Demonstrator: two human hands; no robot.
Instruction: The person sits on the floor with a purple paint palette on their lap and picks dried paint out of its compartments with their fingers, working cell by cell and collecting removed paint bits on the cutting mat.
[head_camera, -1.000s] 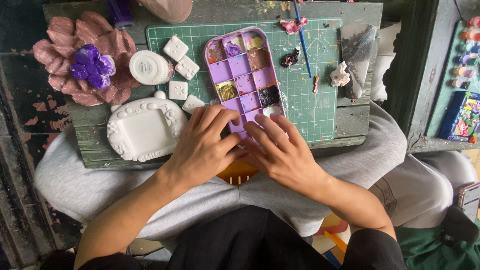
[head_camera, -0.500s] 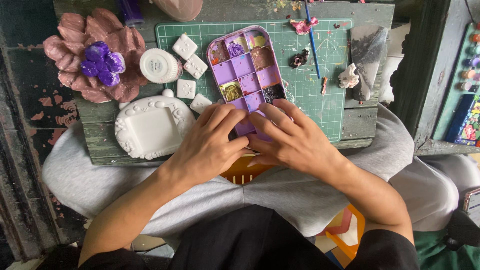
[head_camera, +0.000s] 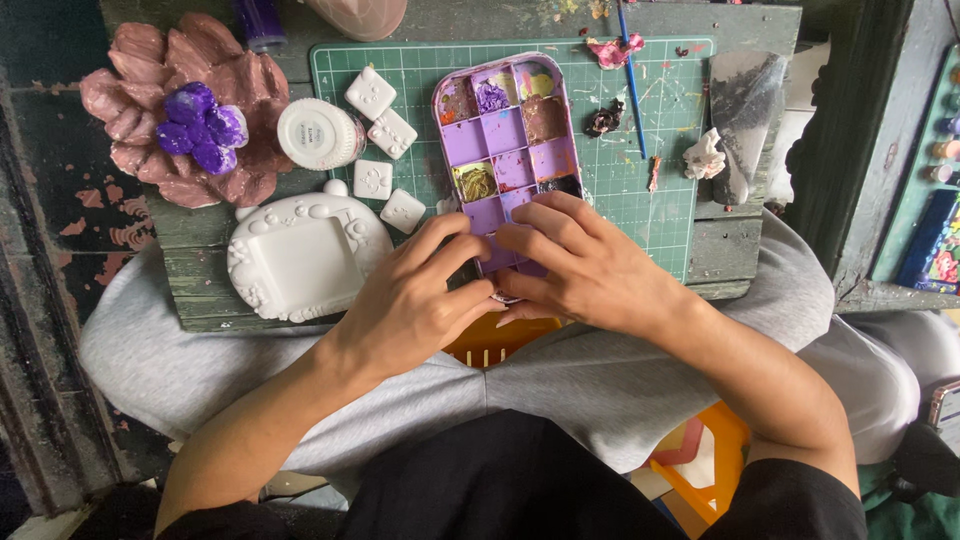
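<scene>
A purple paint palette (head_camera: 508, 140) with several square wells lies on the green cutting mat (head_camera: 420, 80). My left hand (head_camera: 410, 300) and my right hand (head_camera: 590, 265) both rest over its near end, fingers curled and touching each other there. What sits under the fingertips is hidden. A white clay frame (head_camera: 300, 255) lies just left of my left hand. Small white clay squares (head_camera: 385, 135) and a white round jar (head_camera: 318, 133) lie beyond it.
A pink clay flower with a purple centre (head_camera: 190, 120) sits at the far left. A thin brush (head_camera: 630, 80), paint scraps (head_camera: 604, 120) and a crumpled tissue (head_camera: 706, 158) lie on the mat's right. Paint pots (head_camera: 945, 150) stand at the right edge. An orange basket (head_camera: 500, 340) shows below.
Both hands stay on the palette's near end; the fingers have shifted slightly closer together. The view has shifted a little.
</scene>
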